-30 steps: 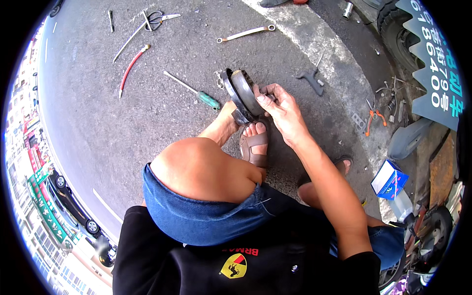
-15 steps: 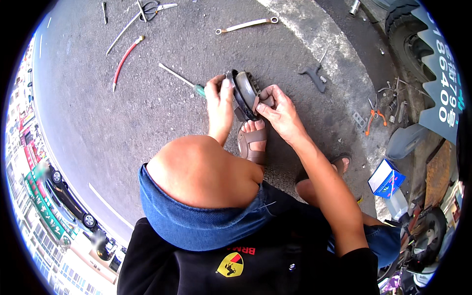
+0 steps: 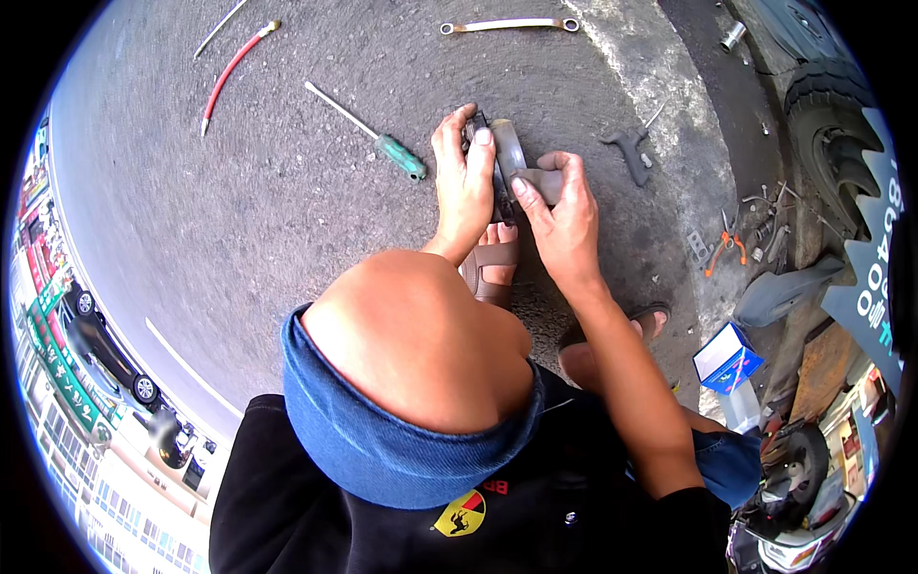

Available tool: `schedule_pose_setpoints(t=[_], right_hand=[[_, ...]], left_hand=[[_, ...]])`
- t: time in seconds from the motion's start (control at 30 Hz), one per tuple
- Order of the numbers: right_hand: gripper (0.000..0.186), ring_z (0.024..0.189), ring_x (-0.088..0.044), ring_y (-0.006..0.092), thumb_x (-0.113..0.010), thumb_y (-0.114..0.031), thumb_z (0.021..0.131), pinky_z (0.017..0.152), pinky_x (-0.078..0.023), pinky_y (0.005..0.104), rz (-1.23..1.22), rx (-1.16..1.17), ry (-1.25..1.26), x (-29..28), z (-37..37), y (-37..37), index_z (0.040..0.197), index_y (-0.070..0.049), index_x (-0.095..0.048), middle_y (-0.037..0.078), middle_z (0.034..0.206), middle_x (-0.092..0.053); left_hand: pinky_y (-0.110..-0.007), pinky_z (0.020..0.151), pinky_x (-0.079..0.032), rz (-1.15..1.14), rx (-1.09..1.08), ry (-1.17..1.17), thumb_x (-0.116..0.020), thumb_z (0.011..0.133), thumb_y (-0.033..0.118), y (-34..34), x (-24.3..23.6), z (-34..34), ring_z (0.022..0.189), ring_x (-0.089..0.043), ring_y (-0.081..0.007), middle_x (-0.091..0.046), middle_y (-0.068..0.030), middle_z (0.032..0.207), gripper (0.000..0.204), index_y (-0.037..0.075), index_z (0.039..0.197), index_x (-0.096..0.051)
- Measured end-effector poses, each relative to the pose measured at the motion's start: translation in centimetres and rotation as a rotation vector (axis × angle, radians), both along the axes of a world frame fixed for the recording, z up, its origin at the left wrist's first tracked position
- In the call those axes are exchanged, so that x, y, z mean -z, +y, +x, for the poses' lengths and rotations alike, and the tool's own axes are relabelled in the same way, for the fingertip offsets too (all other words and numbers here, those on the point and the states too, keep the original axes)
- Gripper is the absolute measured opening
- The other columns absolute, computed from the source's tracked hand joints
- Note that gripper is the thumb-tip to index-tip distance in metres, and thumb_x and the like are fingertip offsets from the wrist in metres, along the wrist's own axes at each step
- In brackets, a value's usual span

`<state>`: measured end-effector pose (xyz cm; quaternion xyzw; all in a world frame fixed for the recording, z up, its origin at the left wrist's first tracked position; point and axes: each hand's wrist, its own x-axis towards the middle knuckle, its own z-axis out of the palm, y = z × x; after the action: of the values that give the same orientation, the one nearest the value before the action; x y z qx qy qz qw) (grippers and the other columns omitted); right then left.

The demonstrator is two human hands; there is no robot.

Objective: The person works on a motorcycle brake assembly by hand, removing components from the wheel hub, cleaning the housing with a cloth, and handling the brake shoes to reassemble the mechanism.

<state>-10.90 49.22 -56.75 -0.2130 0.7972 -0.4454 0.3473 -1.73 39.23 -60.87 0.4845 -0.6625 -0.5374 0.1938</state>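
Observation:
My left hand [image 3: 463, 182] is closed on the left side of a dark, wheel-like part [image 3: 508, 148] with a black rim and a smooth, pale metallic band. It is held on edge just beyond my sandalled foot [image 3: 493, 260]. In my right hand [image 3: 570, 215], thumb and fingers pinch a small grey piece [image 3: 547, 184], flat or folded, against the right side of the part. What the grey piece is made of, I cannot make out. A green-handled screwdriver [image 3: 398, 156] lies on the asphalt left of my left hand.
Beyond lie a double-ended ring spanner [image 3: 509, 26], a red hose [image 3: 229, 75] and a thin rod [image 3: 220, 27]. To the right are a T-handled tool [image 3: 631, 155], orange-handled pliers [image 3: 727, 251], a blue-and-white box [image 3: 727, 359] and a large tyre [image 3: 818, 115] by the kerb.
The wheel-like part has turned more edge-on to me. My right hand's grip on the grey piece has shifted, so more of it shows. The view has moved too; the scissors have left it.

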Motion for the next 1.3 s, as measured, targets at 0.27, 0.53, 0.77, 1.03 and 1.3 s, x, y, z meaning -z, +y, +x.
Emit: schedule_pose_setpoints(t=[0.27,0.53,0.77,1.03,1.3], right_hand=[[0.033,0.088,-0.063,0.0354,-0.069,-0.018,0.086,0.076,-0.049,0.0413,-0.008,-0.046,-0.142,0.7,-2.1,-0.2,0.107,-0.001,-0.052,0.019,0.096,-0.062],[0.037,0.091,-0.064,0.0357,-0.072,-0.019,0.083,0.078,-0.05,0.0405,0.081,-0.099,-0.077,1.7,-3.9,-4.0,0.105,0.001,-0.05,0.021,0.096,-0.063],[0.039,0.089,-0.066,0.0306,-0.07,-0.018,0.084,0.077,-0.052,0.0374,0.049,-0.019,-0.186,1.9,-3.2,-2.7,0.108,0.003,-0.048,0.023,0.097,-0.065],[0.043,0.096,-0.066,0.0295,-0.071,-0.018,0.083,0.081,-0.052,0.0368,0.054,-0.017,-0.306,1.4,-2.7,-2.4,0.111,0.003,-0.046,0.022,0.099,-0.064],[0.04,0.094,-0.064,0.0228,-0.071,-0.018,0.083,0.084,-0.05,0.0346,0.081,0.01,-0.406,3.2,-3.4,-3.2,0.109,0.004,-0.049,0.018,0.102,-0.063]], left_hand=[[-0.049,0.109,-0.032,0.038,0.151,-0.069,-0.073,0.075,0.05,1.6,0.7,1.5,0.139,-0.025,-0.0404,-0.01,-0.023,0.154,0.102,0.003,0.148,-0.02],[-0.051,0.101,-0.041,0.027,0.135,-0.029,-0.071,0.07,0.058,1.3,0.8,1.5,0.133,-0.035,-0.04,-0.019,-0.0202,0.151,0.101,0.007,0.146,-0.029],[-0.05,0.102,-0.04,-0.049,0.13,-0.04,-0.07,0.07,0.062,1.5,1.6,1.9,0.132,-0.038,-0.0404,-0.021,-0.0213,0.15,0.102,0.005,0.145,-0.03],[-0.051,0.1,-0.041,-0.112,0.155,-0.041,-0.069,0.072,0.058,1.5,1.3,1.8,0.13,-0.039,-0.0405,-0.021,-0.0195,0.151,0.098,0.006,0.145,-0.031],[-0.05,0.101,-0.042,-0.093,0.171,-0.058,-0.07,0.071,0.06,1.2,0.7,1.6,0.13,-0.039,-0.0409,-0.023,-0.0237,0.149,0.099,0.004,0.143,-0.033]])
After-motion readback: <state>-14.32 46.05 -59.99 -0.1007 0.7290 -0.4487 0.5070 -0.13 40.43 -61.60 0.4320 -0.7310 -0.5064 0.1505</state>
